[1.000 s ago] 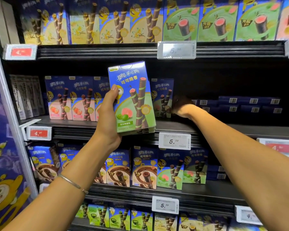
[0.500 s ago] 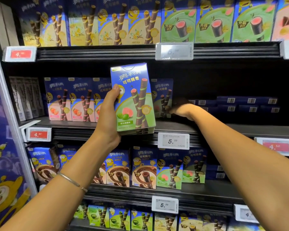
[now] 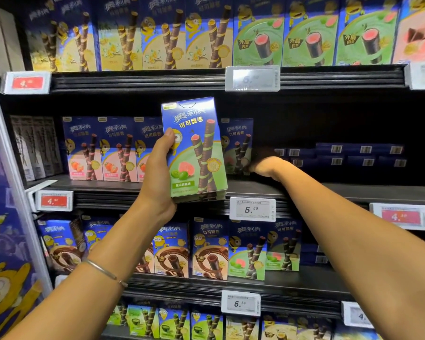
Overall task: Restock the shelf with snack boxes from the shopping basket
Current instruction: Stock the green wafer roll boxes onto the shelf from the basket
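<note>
My left hand [image 3: 158, 168] grips a small stack of blue-and-green wafer-roll boxes [image 3: 196, 148], held upright in front of the middle shelf [image 3: 329, 190]. My right hand [image 3: 263, 163] reaches into the shelf's dark interior, beside a green box [image 3: 238, 146] standing there. Its fingers are in shadow, so I cannot tell whether they grip the box. No shopping basket shows in the head view.
Pink strawberry boxes [image 3: 101, 148] stand at the shelf's left. Flat blue boxes with barcodes [image 3: 353, 155] lie stacked at the back right, with dark open room in front of them. Price tags [image 3: 252, 209] line the shelf edges. Full rows fill the shelves above and below.
My right hand has drawn slightly back toward the shelf's front. The stack in my left hand has stayed nearly still.
</note>
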### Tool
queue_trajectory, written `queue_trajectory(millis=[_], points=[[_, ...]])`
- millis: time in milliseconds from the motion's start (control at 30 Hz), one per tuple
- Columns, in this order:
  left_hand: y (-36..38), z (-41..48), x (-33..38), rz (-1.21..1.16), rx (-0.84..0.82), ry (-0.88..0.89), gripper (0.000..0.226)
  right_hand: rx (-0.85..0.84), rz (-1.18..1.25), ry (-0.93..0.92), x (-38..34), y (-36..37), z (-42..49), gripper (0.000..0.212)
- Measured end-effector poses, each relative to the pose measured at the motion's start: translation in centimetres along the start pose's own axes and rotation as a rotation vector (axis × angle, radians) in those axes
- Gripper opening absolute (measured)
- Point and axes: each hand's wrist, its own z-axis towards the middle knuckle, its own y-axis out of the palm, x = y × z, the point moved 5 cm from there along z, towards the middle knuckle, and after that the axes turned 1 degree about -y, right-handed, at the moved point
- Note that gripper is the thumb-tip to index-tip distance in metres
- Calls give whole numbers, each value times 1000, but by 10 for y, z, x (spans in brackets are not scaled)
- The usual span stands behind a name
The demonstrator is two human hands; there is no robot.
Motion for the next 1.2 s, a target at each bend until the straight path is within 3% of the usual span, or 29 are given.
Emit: queue_trajectory(millis=[1200], points=[[4, -1, 1, 5, 29, -33, 41, -46, -43, 10, 7, 3, 2, 36]])
